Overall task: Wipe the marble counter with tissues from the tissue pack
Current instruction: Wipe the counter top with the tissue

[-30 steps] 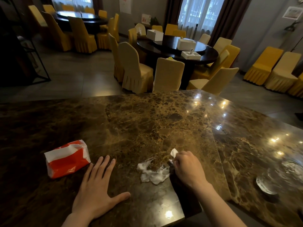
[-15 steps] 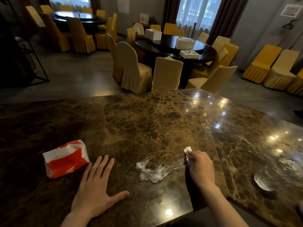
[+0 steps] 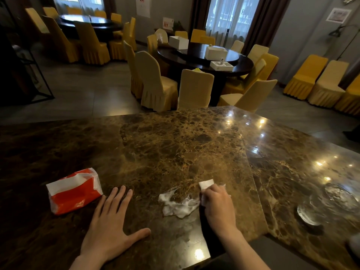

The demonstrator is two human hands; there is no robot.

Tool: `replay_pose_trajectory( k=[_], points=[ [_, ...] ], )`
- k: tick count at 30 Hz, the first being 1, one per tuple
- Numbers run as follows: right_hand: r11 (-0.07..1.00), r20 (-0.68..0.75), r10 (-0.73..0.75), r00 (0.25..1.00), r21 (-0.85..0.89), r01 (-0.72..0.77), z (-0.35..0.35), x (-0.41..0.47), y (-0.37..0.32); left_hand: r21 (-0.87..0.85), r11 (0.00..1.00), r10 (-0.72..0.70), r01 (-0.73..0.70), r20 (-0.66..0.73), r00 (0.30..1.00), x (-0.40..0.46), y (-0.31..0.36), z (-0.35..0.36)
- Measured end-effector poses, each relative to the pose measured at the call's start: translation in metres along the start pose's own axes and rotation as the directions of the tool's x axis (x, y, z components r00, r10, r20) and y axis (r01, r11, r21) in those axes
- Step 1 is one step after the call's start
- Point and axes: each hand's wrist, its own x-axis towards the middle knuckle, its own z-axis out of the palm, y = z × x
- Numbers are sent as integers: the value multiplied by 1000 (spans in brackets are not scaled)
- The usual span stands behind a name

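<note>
A brown marble counter [image 3: 167, 145] fills the lower half of the view. An orange-and-white tissue pack [image 3: 73, 190] lies on it at the near left. My left hand [image 3: 111, 228] rests flat on the marble just right of the pack, fingers spread, holding nothing. My right hand [image 3: 219, 206] is closed around a folded white tissue [image 3: 206, 184], whose corner sticks out above the fingers, and presses it on the counter. A smear of white foam [image 3: 178, 204] sits on the marble directly left of that hand, touching it.
A glass dish [image 3: 331, 205] stands on the counter at the far right. The counter's near edge has a dark gap [image 3: 276, 250] under my right forearm. Beyond the counter are yellow-covered chairs [image 3: 194, 88] and a round dark table [image 3: 204, 57] with white boxes.
My right hand slid right with the tissue, dragging the foam into a streak, and has now come back left against the foam. My left hand and the pack stayed put.
</note>
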Motion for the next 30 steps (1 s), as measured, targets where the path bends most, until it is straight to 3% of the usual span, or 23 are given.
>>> replay_pose_trajectory(
  k=[3, 6, 9, 12, 22, 24, 27, 30],
  points=[
    [995, 54, -92, 994, 36, 90, -7, 3, 4, 12, 1000, 0, 0, -3, 1000, 1, 0, 0],
    [997, -86, 69, 994, -25, -72, -20, 16, 40, 10, 1000, 3, -3, -7, 1000, 0, 0, 0],
    [985, -103, 111, 988, -118, -123, -20, 20, 69, 11, 1000, -5, 5, 7, 1000, 0, 0, -1],
    [988, -82, 70, 994, -129, -80, -14, 17, 67, 12, 1000, -6, 6, 9, 1000, 1, 0, -1],
    [986, 24, -148, 989, 82, 146, 1, -13, -6, 19, 1000, -3, 3, 17, 1000, 1, 0, 0],
    [994, 31, -97, 995, 50, 95, -7, -5, 2, 15, 1000, -3, 3, 15, 1000, 1, 0, 0],
    [988, -65, 139, 988, -55, -143, -17, 3, 29, 7, 1000, -3, 3, 18, 1000, 0, 0, 0],
    [981, -121, 145, 982, -114, -159, -12, -2, 26, -4, 1000, -4, 4, 9, 1000, 2, 0, -1]
  ],
)
